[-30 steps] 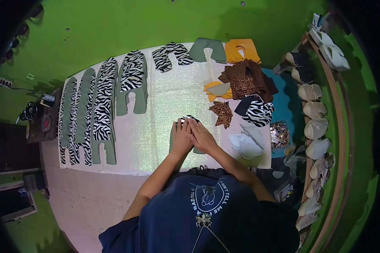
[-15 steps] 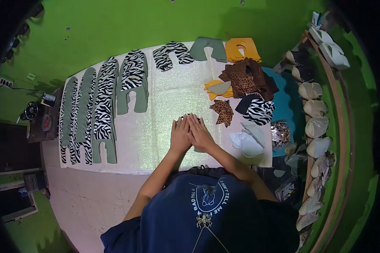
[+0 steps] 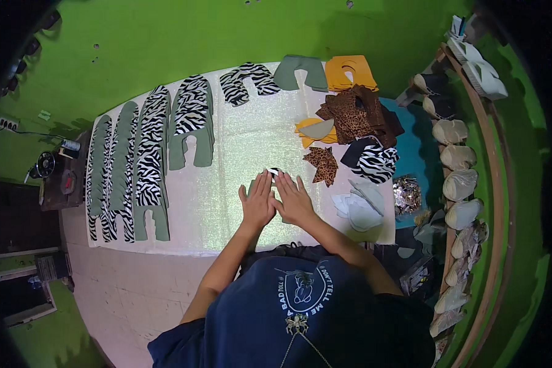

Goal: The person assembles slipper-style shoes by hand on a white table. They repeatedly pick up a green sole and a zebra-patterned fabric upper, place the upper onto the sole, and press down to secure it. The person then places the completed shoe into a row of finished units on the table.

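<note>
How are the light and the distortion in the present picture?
Head view: bright sheen on the middle of the table cover, soft shadow on the green wall; same head view: wooden rail at right curves, corners go black, left hand and right hand look fairly sharp.

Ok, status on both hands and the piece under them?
Left hand, right hand: open, palms down. Zebra-print piece beneath, mostly hidden by them. Leopard-print pieces to the right, apart from both hands.
</note>
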